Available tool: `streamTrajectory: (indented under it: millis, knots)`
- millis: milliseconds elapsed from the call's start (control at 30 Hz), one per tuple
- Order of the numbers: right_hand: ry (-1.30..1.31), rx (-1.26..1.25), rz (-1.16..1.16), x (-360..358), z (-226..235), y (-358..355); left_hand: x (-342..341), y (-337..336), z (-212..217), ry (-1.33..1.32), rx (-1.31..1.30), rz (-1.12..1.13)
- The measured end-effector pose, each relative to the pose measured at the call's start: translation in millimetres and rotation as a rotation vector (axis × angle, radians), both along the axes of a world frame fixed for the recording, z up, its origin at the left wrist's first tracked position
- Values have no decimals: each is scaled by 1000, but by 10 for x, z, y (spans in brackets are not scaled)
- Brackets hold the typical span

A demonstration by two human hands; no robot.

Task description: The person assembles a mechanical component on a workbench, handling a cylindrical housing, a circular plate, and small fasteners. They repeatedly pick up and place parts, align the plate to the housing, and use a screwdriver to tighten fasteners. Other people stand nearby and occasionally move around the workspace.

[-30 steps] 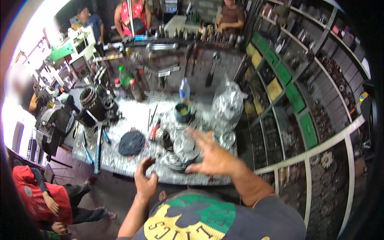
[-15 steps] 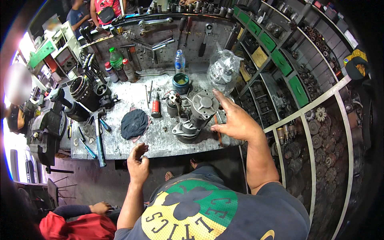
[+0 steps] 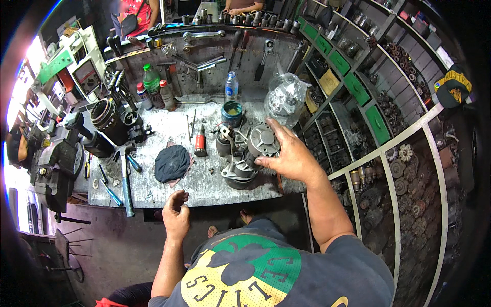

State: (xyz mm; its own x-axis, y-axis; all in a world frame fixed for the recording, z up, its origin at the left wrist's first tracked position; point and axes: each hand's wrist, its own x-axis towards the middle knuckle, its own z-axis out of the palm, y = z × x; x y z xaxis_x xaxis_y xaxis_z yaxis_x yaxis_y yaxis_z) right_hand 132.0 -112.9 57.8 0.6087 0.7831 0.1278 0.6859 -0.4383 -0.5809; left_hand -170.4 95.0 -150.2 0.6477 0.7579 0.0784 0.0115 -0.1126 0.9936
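A grey metal starter motor point(image 3: 263, 141) stands upright on the worn workbench point(image 3: 199, 190), its round end cap facing up and its flanged housing point(image 3: 240, 171) at the base. Around the right side of the cap, my right hand point(image 3: 292, 153) is closed, thumb on the near side and fingers at the far side. Off the bench's front edge, my left hand point(image 3: 176, 217) is held in the air, loosely curled with the thumb apart and nothing in it. A dark folded rag point(image 3: 172, 163) lies nearest to it. A red-handled screwdriver point(image 3: 200, 142) rests beyond the rag.
Behind the motor are an open blue tub of grease point(image 3: 232, 113), a water bottle point(image 3: 231, 87) and a plastic bag point(image 3: 286, 97). A hammer point(image 3: 126, 184) lies at left near a vise point(image 3: 56, 158). Parts shelves point(image 3: 404, 169) fill the right; people are across the bench.
My right hand has come in from the right and closed around the motor's cap. The left hand has barely moved. A person in red at lower left has mostly left the view.
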Motion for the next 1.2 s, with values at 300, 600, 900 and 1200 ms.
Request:
streamTrajectory:
  millis: [300, 600, 900, 1200]
  knots:
    - [-52, 65, 194, 211, -170, -193, 381, -181, 198, 8, 18, -36]
    - [356, 129, -69, 1232, -847, -581, 869, -350, 341, 20, 50, 30]
    - [260, -143, 20, 2147, -1963, -19, 909, -847, 147, 305, -42, 256]
    - [236, -110, 169, 2537, -2106, 641, 973, -1216, 158, 372, -32, 458]
